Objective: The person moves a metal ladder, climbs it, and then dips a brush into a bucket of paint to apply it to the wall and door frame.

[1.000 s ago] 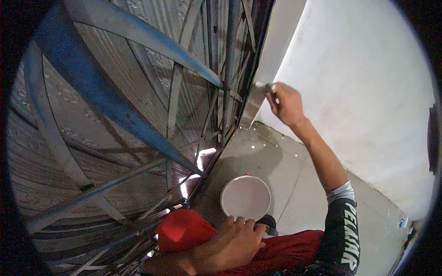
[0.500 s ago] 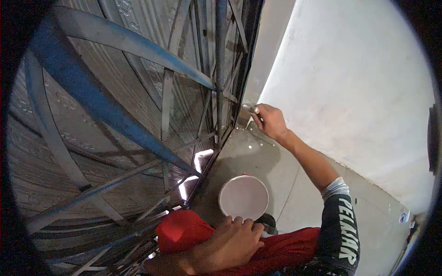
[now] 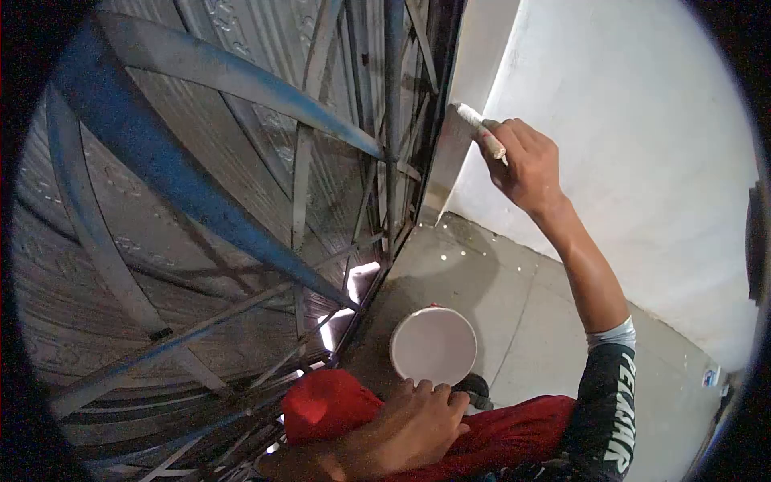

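Observation:
My right hand [image 3: 526, 165] is closed around a paintbrush [image 3: 491, 145], its handle end toward me. The brush's white-coated head points up and left, overlapping the narrow strip of wall [image 3: 475, 76] beside the metal gate. Below me stands a round bucket [image 3: 434, 341] of pale paint. My left hand [image 3: 422, 426] lies over my red-clad leg [image 3: 514, 426] with its fingers extended, fingertips right at the bucket's near rim. Nothing shows in this hand.
A dark metal gate [image 3: 193, 185] with blue and grey bars fills the left side. The white wall [image 3: 626, 145] rises at right. White drips [image 3: 454, 255] dot the grey floor [image 3: 502, 309] near the corner. Part of a dark shoe [image 3: 477, 390] shows beside the bucket.
My right hand has moved up and slightly right from the low corner, bringing the brush higher along the wall strip and into plainer view. My left hand stays by the bucket.

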